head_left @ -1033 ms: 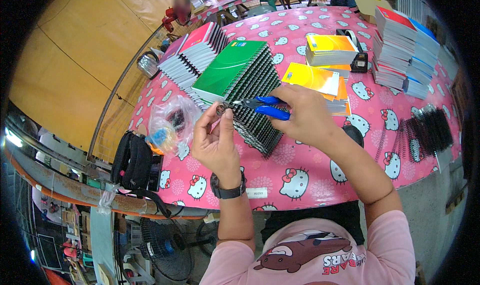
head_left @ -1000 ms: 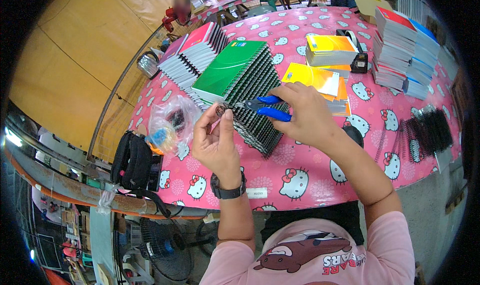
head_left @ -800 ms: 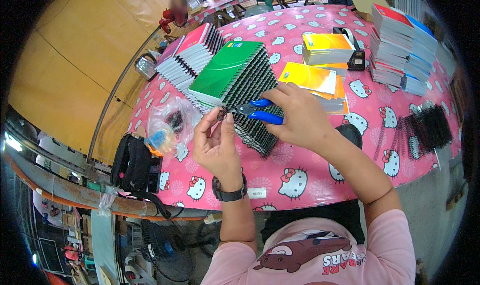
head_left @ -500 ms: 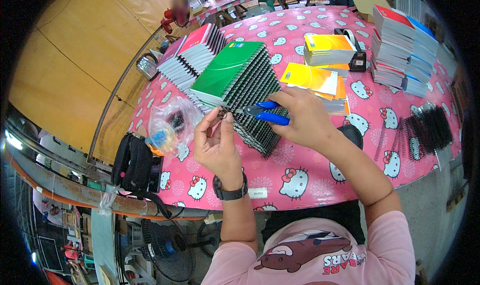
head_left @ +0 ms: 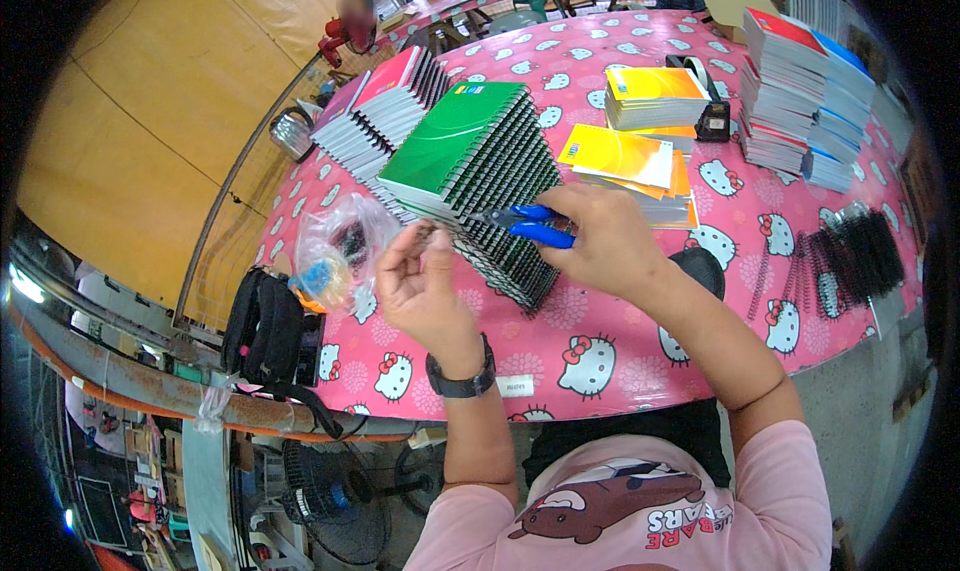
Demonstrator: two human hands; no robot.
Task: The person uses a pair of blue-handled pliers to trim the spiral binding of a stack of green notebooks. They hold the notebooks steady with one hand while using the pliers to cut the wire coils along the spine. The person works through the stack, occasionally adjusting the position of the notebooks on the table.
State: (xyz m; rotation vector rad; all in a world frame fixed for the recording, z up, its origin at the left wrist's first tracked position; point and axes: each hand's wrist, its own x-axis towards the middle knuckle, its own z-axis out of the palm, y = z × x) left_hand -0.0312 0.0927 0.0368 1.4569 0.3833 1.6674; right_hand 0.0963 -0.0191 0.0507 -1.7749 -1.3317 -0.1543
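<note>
My right hand [head_left: 605, 229] grips a pair of blue-handled wire cutters [head_left: 540, 226]. Their grey jaws point left, over the black coil bindings on the near side of a tall stack of green spiral notebooks [head_left: 450, 136]. Just left of the jaw tips is my left hand [head_left: 425, 286], its thumb and fingers pinched on a small dark piece of coil [head_left: 427, 228], partly hidden and blurred. A watch [head_left: 462, 374] is on my left wrist.
Behind stand more spiral notebooks [head_left: 390, 79]. Yellow booklets [head_left: 655, 101], a tape dispenser [head_left: 714, 121] and red and blue booklet stacks [head_left: 785, 91] are to the right, near loose black coils [head_left: 850, 261]. A plastic bag [head_left: 345, 246] and black bag [head_left: 265, 321] lie left.
My left hand has moved slightly left and down, away from the cutters, still pinching the dark piece. The cutters have shifted only a little to the left.
</note>
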